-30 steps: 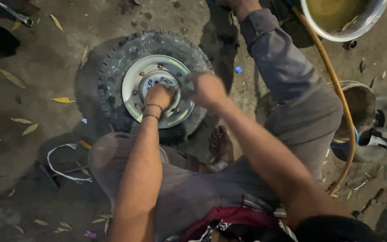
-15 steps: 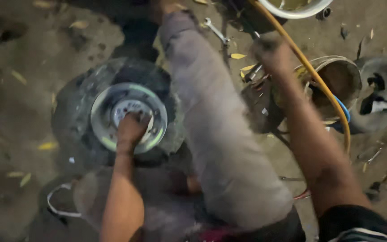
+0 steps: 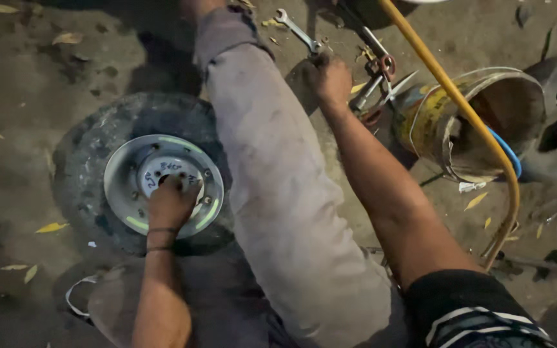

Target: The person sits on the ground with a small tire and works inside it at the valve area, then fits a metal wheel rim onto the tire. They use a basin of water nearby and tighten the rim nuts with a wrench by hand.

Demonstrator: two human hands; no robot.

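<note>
A small wheel lies flat on the dirt, its black tyre around a silver rim with bolt holes. My left hand rests on the hub at the rim's centre, fingers curled down onto it; what is under them is hidden. My right hand reaches out past my bent leg to the upper right. Its fingers curl around the near end of a silver spanner that lies on the ground.
Several metal tools lie in a heap just right of my right hand. A dented tin bucket lies beside them, and a yellow hose arcs over it. Dry leaves are scattered on the dirt.
My right hand has left the wheel hub and swung out to the tools at the upper right. My left hand has stayed on the hub. The view has shifted right.
</note>
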